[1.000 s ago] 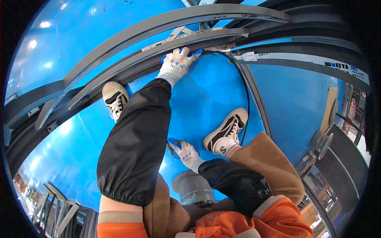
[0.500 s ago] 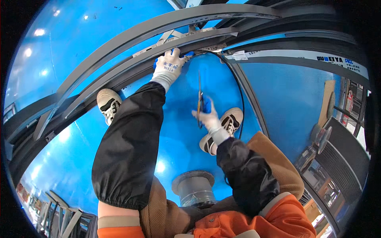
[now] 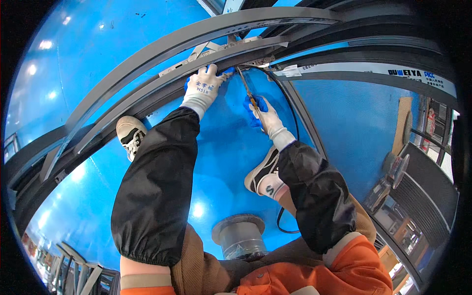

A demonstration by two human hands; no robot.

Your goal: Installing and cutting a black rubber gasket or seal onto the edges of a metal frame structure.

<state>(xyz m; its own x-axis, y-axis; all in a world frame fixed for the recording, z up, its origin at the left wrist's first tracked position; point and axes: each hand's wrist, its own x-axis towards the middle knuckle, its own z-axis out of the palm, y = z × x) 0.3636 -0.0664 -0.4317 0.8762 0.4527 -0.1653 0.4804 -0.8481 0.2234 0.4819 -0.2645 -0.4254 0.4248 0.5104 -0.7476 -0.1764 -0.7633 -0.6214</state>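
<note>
Scissors (image 3: 250,93) raised, one pair, right hand (image 3: 265,115) gripping, left hand (image 3: 202,86) at frame (image 3: 236,50), hold unclear

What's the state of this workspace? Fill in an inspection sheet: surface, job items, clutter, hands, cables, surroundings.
Surface: blue floor, glossy, with light reflections.
Job items: grey frame bars; long-bladed tool, tip near them.
Clutter: grey spool close in front of the person.
Hands: both gloved; left hand at the grey frame bars, right hand gripping the long-bladed tool.
Cables: black cord curving past the right shoe.
Surroundings: stacked bars at lower left, mesh-like panel at right.
</note>
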